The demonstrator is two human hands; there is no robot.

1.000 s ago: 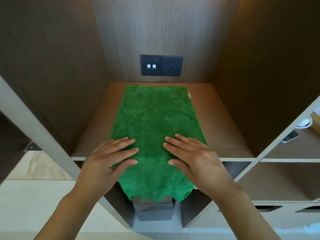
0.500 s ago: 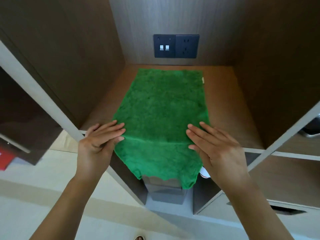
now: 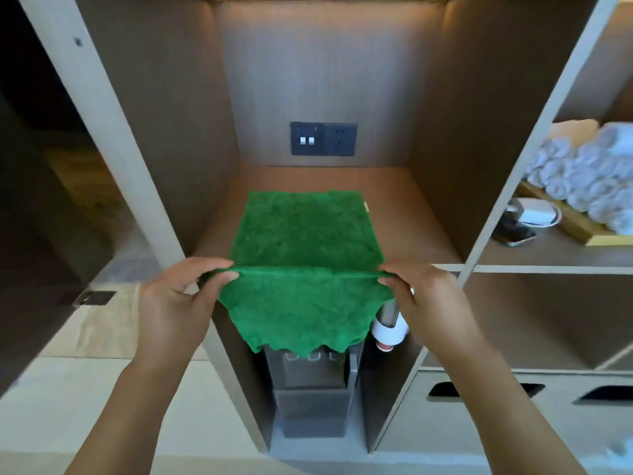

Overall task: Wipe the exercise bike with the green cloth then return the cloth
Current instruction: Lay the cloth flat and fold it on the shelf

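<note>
The green cloth [image 3: 305,234] lies spread on the wooden shelf [image 3: 407,217] of a tall open compartment, its far edge short of the back wall and its near part hanging over the shelf's front edge. Both hands hold it at the fold where it drops over that edge. The left hand [image 3: 178,299] pinches the cloth's left side between thumb and curled fingers; the right hand [image 3: 424,296] pinches the right side the same way, and the stretch between them is pulled into a straight raised ridge. Below the ridge the cloth hangs loose with a ragged lower hem.

On the back wall above the shelf sits a dark switch and socket panel [image 3: 323,139]. Under the shelf, in the narrow bay beneath the hanging cloth, stands a dark water dispenser [image 3: 310,395], and just beside the right hand a white and silver bottle-like object [image 3: 388,329] shows, partly hidden. To the right, the next compartment holds a tray of rolled white towels [image 3: 592,176], a white charger on a dish [image 3: 536,214] and a dark phone [image 3: 513,234] lying flat near it
</note>
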